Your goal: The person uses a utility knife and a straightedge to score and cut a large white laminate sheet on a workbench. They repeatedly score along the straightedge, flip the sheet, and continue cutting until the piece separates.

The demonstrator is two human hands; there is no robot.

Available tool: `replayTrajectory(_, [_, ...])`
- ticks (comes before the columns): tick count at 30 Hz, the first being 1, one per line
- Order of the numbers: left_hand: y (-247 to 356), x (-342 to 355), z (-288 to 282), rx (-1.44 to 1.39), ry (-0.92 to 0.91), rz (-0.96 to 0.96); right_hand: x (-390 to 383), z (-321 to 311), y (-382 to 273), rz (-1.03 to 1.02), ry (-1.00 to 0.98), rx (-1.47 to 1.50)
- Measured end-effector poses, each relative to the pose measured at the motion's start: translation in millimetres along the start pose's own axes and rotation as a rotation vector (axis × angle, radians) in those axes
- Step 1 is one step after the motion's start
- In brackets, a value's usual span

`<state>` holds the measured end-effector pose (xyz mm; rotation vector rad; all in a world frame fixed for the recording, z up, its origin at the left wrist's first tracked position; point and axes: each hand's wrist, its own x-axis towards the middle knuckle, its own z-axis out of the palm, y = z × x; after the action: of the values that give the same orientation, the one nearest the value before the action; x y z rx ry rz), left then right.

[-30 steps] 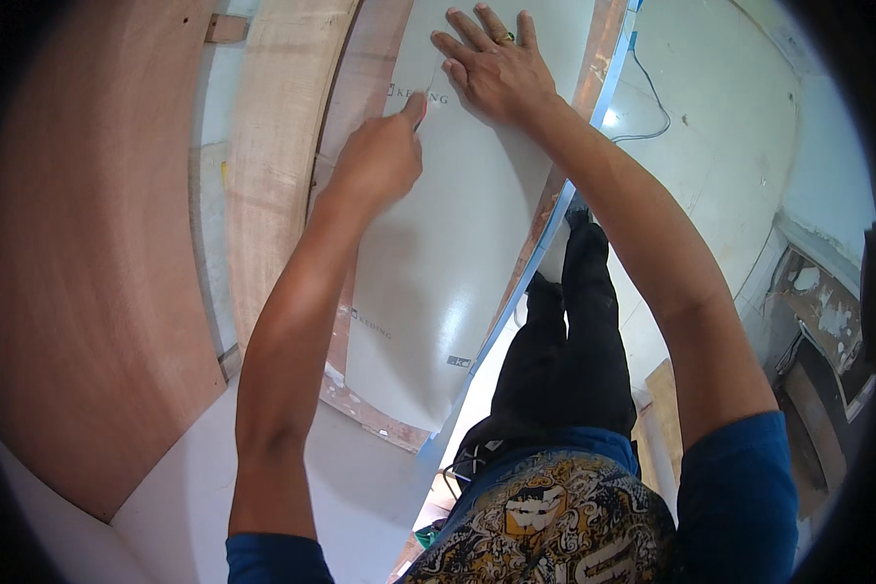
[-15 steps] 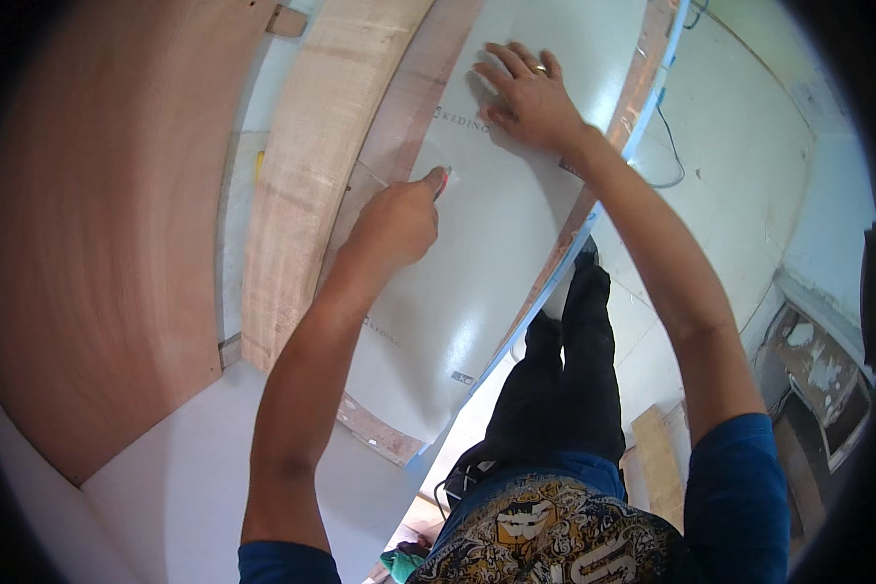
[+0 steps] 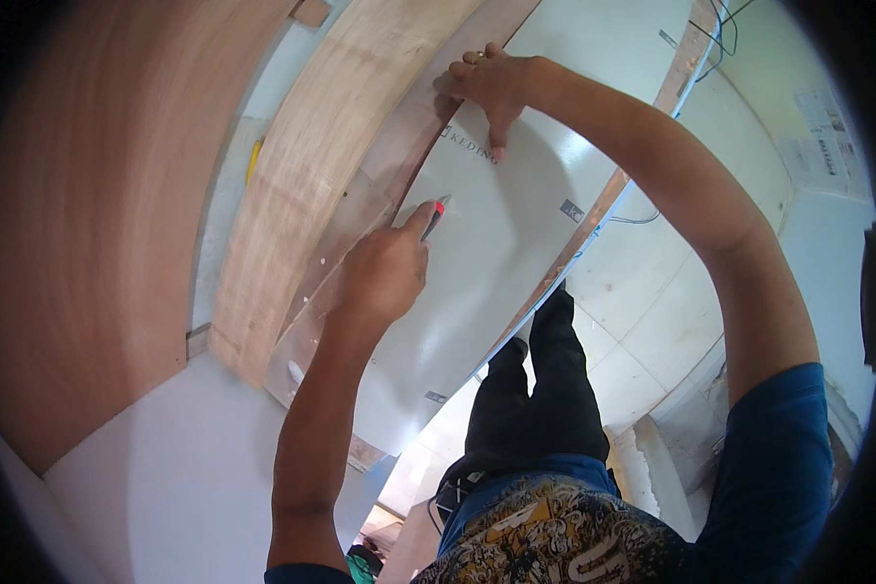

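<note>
My left hand (image 3: 384, 268) is closed around a utility knife (image 3: 433, 219) with a red and dark body. The knife's tip points up and away over a glossy white sheet (image 3: 487, 253) bearing dark printing. I cannot tell whether the blade touches it. Farther off, my right hand (image 3: 492, 90) rests on the sheet's left edge. Its fingers reach over that edge onto the reddish wooden board (image 3: 399, 136) beneath, while the thumb stretches out flat on the white surface. A dark shadow line runs along the edge beside both hands.
A pale plywood strip (image 3: 297, 185) lies left of the sheet, and a large reddish plywood panel (image 3: 117, 224) beyond it. A yellow object (image 3: 255, 161) shows between them. Dark cables (image 3: 725, 39) hang at the far right corner. My legs (image 3: 535, 380) stand by the right edge.
My right hand has moved left from the sheet's middle to its left edge, turning its fingers over it. My left hand still holds the knife, slightly nearer. The view has shifted a little.
</note>
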<state>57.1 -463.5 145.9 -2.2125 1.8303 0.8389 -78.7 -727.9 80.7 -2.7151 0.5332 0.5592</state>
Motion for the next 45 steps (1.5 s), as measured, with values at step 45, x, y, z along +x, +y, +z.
replayTrajectory(45, [46.9, 67.6, 38.6, 0.102, 0.281, 0.085, 41.7, 79.7, 48.3, -0.06, 0.42, 0.232])
